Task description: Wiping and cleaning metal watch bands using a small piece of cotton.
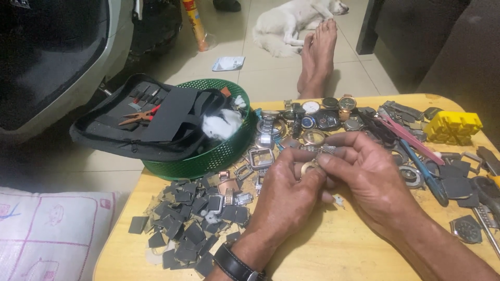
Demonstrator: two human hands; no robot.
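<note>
Nearest the viewer, the left hand [284,187], with one dark wristwatch [235,264] on its wrist, and the right hand [367,179] meet over the wooden table [323,250]. The fingers of both hands are pinched together on one small gold-coloured watch ring [307,167], held just above the table at its centre.

To do this step well, in my judgement: grip the ring by its rim only, keep both wrists low near the table, and apply even pressure so the ring does not spring away.

Left of the hands lies one heap of dark grey square pads [187,224], too many to count. Beyond the fingers sits a cluster of watch cases and dials [312,119], roughly a dozen. One green basket [208,156] carries one black tool pouch [140,119]. One yellow block [452,126] stands far right. One white dog [291,21] lies on the floor beyond.
</note>
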